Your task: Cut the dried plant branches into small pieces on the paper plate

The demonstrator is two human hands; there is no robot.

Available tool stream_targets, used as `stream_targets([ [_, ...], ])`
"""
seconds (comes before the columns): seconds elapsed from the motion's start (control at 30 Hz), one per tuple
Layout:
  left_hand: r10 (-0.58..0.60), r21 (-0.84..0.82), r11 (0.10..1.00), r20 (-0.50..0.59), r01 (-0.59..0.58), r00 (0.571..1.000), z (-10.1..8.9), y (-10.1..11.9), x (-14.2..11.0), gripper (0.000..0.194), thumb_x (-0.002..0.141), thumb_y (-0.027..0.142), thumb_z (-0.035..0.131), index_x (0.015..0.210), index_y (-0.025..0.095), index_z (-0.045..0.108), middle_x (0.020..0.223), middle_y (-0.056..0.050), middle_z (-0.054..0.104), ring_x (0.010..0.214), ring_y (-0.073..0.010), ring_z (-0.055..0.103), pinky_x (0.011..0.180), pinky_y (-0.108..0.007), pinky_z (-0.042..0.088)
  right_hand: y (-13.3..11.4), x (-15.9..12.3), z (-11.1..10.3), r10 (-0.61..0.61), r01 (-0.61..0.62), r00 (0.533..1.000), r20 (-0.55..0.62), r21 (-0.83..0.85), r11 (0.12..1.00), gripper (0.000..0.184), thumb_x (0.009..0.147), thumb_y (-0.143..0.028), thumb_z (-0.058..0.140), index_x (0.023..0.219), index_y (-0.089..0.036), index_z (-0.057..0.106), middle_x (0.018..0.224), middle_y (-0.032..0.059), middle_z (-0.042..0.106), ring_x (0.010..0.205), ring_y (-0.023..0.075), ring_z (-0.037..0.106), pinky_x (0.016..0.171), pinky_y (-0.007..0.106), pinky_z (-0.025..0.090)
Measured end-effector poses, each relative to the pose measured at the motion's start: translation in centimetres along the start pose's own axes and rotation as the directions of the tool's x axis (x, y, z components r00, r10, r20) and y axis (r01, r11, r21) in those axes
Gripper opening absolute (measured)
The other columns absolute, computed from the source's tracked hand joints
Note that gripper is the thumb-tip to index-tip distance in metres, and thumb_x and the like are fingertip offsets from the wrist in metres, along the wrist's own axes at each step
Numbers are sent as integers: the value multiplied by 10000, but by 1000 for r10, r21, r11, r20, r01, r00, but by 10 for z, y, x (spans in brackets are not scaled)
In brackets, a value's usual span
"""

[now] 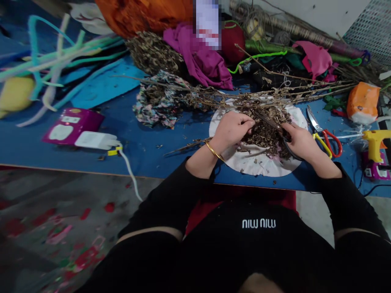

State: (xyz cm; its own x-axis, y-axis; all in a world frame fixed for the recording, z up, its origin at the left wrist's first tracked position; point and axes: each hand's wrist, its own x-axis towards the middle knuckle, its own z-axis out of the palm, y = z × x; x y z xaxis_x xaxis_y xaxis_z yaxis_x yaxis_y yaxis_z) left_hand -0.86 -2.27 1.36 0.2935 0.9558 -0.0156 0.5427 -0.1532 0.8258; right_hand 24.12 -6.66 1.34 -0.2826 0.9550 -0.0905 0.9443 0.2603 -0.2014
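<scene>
Black top (259, 252) w/ white lettering is seen at btm ctr of frame. Dark scissors (268, 121) are gripped in R hand (298, 140), right of ctr, blades angled up-left over dried leaves (259, 136), which are heaped on round white cloth (259, 167), also right of ctr. L hand's (233, 129) fingertips are pinched narrow at heap's left edge; whether anything's held can't be told. Red-and-yellow scissors (328, 143) are set just beside cloth, mid-right.

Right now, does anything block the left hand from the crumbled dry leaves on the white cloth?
Nothing visible does; the black-handled scissors in the right hand reach over the crumbled dry leaves, near the left hand.
</scene>
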Motion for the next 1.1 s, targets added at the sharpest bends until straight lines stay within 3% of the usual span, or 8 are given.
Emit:
stream_targets([
  [0.17, 8, 9, 1000, 83, -9, 997, -1, 4, 1, 310, 835, 271, 572, 546, 172, 627, 448, 23, 532, 417, -81, 426, 559, -258, 382, -4, 0, -1, 40, -40, 999, -3, -67, 997, 488, 897, -338, 449, 1324, -147, 589, 1198, 183, 669, 873, 289, 622, 665, 351, 374],
  [0.5, -73, -41, 996, 85, 77, 994, 3, -7, 4, 313, 843, 319, 577, 569, 186, 649, 461, 14, 565, 370, -93, 428, 478, -263, 356, -5, 2, 1, 44, -40, 998, 49, -93, 995, 426, 904, -296, 438, 1262, -148, 615, 1100, 167, 677, 843, 266, 610, 654, 340, 342],
  [0.63, -11, -34, 999, 25, 12, 1000, 1, -7, 5, 292, 853, 325, 574, 633, 177, 697, 598, -12, 681, 451, -101, 475, 534, -266, 386, -1, 0, -6, 49, -48, 999, 4, -71, 996, 483, 881, -328, 471, 1317, -170, 606, 1150, 160, 688, 886, 292, 626, 658, 345, 367],
  [0.77, 15, -6, 1000, -42, -15, 999, 1, -5, 5, 308, 856, 351, 579, 635, 172, 698, 591, -13, 661, 518, -116, 487, 575, -269, 382, 1, -1, -10, 42, -41, 999, 18, -33, 999, 543, 847, -321, 494, 1362, -176, 591, 1189, 157, 690, 932, 306, 635, 673, 351, 389],
  [1.1, 48, 43, 998, 28, -50, 998, 3, -3, 4, 292, 827, 329, 573, 580, 187, 639, 463, 24, 523, 458, -107, 423, 548, -272, 336, -4, 0, -3, 8, -7, 1000, 11, -49, 999, 499, 870, -323, 471, 1323, -161, 604, 1163, 159, 690, 899, 283, 624, 662, 335, 360],
])
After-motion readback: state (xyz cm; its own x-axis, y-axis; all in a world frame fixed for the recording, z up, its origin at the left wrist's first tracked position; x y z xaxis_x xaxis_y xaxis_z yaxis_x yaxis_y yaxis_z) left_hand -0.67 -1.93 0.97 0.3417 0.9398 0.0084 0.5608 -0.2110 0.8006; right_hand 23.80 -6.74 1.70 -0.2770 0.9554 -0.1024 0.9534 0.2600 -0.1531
